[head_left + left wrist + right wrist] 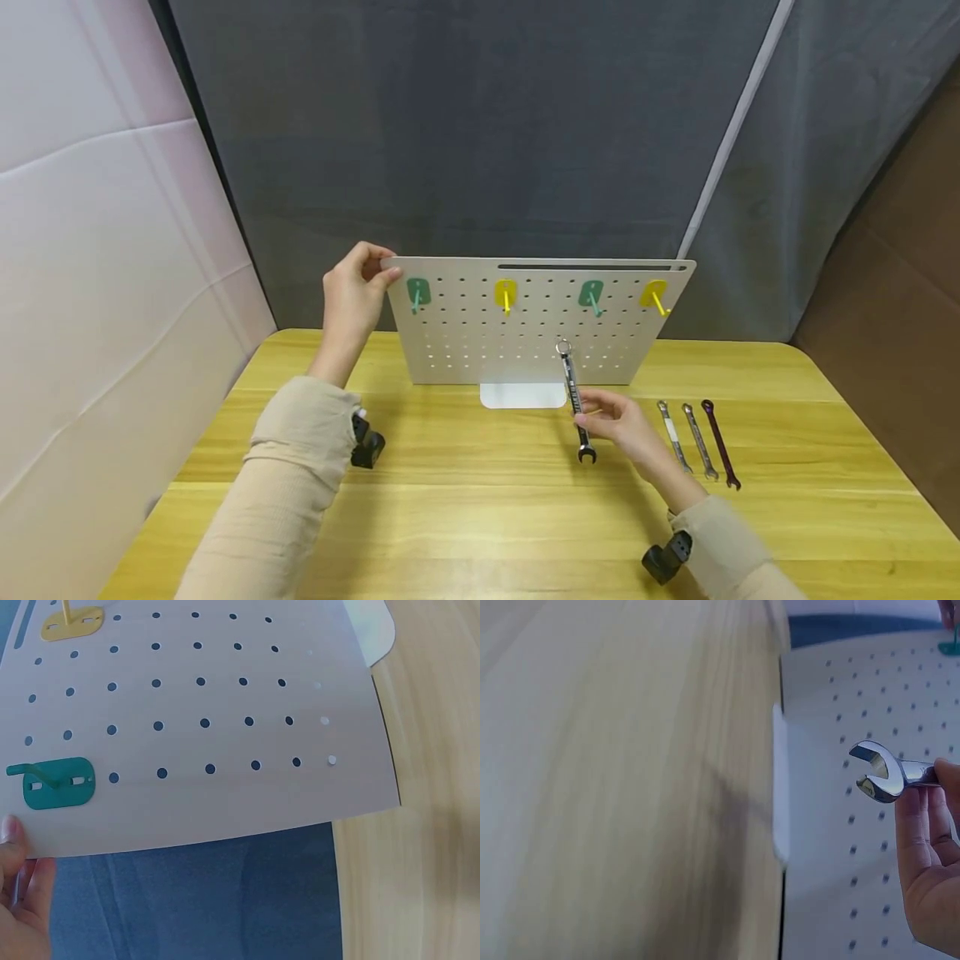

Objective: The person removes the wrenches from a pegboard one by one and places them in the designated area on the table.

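A white pegboard (465, 337) stands upright on the table, carrying green and yellow hooks along its upper part. My left hand (352, 292) pinches its top left corner between thumb and fingers, close to a green hook (58, 783). With thumb and fingers my right hand (615, 423) grips a silver combination wrench (572, 383) near its lower end. The wrench's ring end points up in front of the board, and its open jaw end (881, 772) sticks out below the fingers. The left wrist view shows the thumb on the board's front face.
Three more wrenches lie side by side on the table right of my right hand: a silver one with a white label (672, 433), another silver one (699, 440) and a dark purple one (720, 442). The board's white foot (522, 396) projects forward onto the wooden table (465, 517). Grey cloth (480, 125) hangs behind.
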Action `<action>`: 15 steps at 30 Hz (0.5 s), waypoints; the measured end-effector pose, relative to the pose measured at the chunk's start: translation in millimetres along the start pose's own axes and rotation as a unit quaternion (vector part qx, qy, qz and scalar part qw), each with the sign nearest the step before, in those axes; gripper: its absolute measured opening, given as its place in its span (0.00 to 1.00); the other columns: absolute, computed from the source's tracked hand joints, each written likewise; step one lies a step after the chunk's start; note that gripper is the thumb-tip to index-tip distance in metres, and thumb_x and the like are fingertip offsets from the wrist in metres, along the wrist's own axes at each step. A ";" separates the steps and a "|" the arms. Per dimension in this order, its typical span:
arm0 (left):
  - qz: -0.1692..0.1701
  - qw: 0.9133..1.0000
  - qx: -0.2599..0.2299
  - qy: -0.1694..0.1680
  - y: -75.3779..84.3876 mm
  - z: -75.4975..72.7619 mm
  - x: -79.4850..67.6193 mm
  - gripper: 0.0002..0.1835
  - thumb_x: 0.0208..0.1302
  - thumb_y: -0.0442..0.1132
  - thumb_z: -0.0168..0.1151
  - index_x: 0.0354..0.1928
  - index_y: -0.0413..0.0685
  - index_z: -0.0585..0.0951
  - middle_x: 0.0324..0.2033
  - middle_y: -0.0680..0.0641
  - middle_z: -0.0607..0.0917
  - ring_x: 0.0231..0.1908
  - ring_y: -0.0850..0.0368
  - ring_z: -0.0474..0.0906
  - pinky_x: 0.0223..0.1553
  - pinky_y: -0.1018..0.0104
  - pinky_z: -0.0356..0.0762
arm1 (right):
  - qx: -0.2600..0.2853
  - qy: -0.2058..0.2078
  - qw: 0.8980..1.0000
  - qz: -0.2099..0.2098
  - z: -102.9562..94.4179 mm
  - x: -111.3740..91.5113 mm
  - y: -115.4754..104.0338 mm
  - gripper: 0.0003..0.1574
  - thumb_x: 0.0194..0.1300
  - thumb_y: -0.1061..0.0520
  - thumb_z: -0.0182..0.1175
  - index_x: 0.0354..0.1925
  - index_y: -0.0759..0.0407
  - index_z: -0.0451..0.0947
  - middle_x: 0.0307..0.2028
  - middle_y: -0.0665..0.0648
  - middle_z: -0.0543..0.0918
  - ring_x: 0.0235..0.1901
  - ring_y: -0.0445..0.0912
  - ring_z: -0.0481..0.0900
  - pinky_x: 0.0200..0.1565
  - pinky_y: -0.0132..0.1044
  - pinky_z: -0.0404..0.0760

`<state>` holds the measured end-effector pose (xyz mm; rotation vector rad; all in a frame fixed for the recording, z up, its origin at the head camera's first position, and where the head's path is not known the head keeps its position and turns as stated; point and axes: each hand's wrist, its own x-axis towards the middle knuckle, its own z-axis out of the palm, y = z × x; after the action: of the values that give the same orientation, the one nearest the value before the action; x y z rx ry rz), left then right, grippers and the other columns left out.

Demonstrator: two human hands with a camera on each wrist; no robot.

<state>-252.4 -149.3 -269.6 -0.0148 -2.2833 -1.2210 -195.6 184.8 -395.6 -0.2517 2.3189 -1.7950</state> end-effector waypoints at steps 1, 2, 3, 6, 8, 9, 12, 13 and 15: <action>-0.001 1.000 0.000 0.000 0.1 0.0 0.1 0.12 0.62 0.33 0.62 0.46 0.35 0.78 0.43 0.36 0.84 0.42 0.46 0.80 0.48 0.56 0.78 | -0.003 0.003 1.000 0.002 -3.7 -1.3 2.1 0.31 0.64 0.63 0.60 0.62 0.76 0.64 0.38 0.46 0.79 0.34 0.32 0.78 0.41 0.27 0.80; -0.001 1.000 -0.001 0.000 0.3 0.0 0.1 0.12 0.62 0.33 0.62 0.46 0.35 0.78 0.43 0.36 0.84 0.42 0.46 0.80 0.47 0.56 0.78 | -0.008 0.007 1.000 0.004 -7.7 -2.7 4.7 0.31 0.65 0.63 0.60 0.62 0.76 0.64 0.38 0.46 0.79 0.34 0.32 0.78 0.42 0.27 0.80; -0.002 1.000 -0.002 -0.001 0.5 0.1 0.2 0.12 0.62 0.33 0.62 0.46 0.35 0.78 0.43 0.36 0.84 0.42 0.46 0.80 0.47 0.56 0.78 | -0.009 0.013 1.000 0.009 -11.7 -4.0 7.6 0.32 0.65 0.63 0.60 0.62 0.76 0.64 0.37 0.45 0.79 0.34 0.32 0.78 0.42 0.27 0.80; -0.003 1.000 -0.002 0.000 0.7 0.3 0.4 0.12 0.62 0.33 0.62 0.46 0.35 0.78 0.43 0.36 0.84 0.42 0.46 0.80 0.47 0.56 0.78 | -0.014 0.027 0.999 0.018 -24.5 -8.3 16.1 0.32 0.64 0.62 0.60 0.62 0.76 0.63 0.36 0.41 0.79 0.34 0.31 0.78 0.42 0.27 0.80; -0.003 1.000 -0.001 0.001 0.6 0.4 0.4 0.12 0.62 0.33 0.62 0.46 0.35 0.78 0.42 0.36 0.84 0.42 0.46 0.80 0.47 0.56 0.78 | -0.018 0.034 0.999 0.023 -33.0 -11.6 20.7 0.33 0.65 0.62 0.60 0.63 0.76 0.62 0.35 0.39 0.78 0.34 0.30 0.78 0.42 0.27 0.80; -0.003 1.000 0.000 0.003 0.5 0.3 0.4 0.12 0.61 0.33 0.63 0.46 0.35 0.78 0.42 0.36 0.84 0.42 0.45 0.80 0.47 0.56 0.78 | -0.019 0.038 0.999 0.026 -37.4 -13.1 22.8 0.33 0.65 0.62 0.60 0.63 0.76 0.62 0.34 0.37 0.78 0.34 0.29 0.78 0.42 0.27 0.80; -0.002 1.000 0.001 0.006 0.2 0.4 0.3 0.12 0.61 0.33 0.63 0.45 0.35 0.78 0.42 0.36 0.84 0.41 0.45 0.80 0.46 0.56 0.78 | -0.028 0.046 0.998 0.029 -49.7 -17.4 27.8 0.34 0.66 0.61 0.59 0.64 0.76 0.61 0.33 0.34 0.78 0.35 0.28 0.78 0.41 0.27 0.80; -0.001 1.000 0.001 0.006 0.1 0.4 0.3 0.12 0.61 0.33 0.63 0.45 0.35 0.79 0.42 0.36 0.84 0.41 0.45 0.80 0.46 0.56 0.78 | -0.030 0.049 0.998 0.030 -53.7 -18.7 29.2 0.34 0.66 0.61 0.59 0.64 0.76 0.61 0.33 0.33 0.78 0.35 0.28 0.79 0.41 0.27 0.80; -0.001 1.000 0.001 0.007 -0.1 0.5 0.2 0.12 0.61 0.33 0.63 0.45 0.35 0.79 0.42 0.36 0.84 0.41 0.45 0.80 0.46 0.56 0.78 | -0.032 0.059 0.997 0.034 -62.0 -21.0 32.8 0.35 0.66 0.60 0.59 0.65 0.76 0.60 0.32 0.32 0.78 0.34 0.28 0.79 0.40 0.27 0.80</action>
<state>-252.8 -149.0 -269.8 -0.0041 -2.2731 -1.2167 -191.8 256.3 -411.1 -0.0773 2.4366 -1.7484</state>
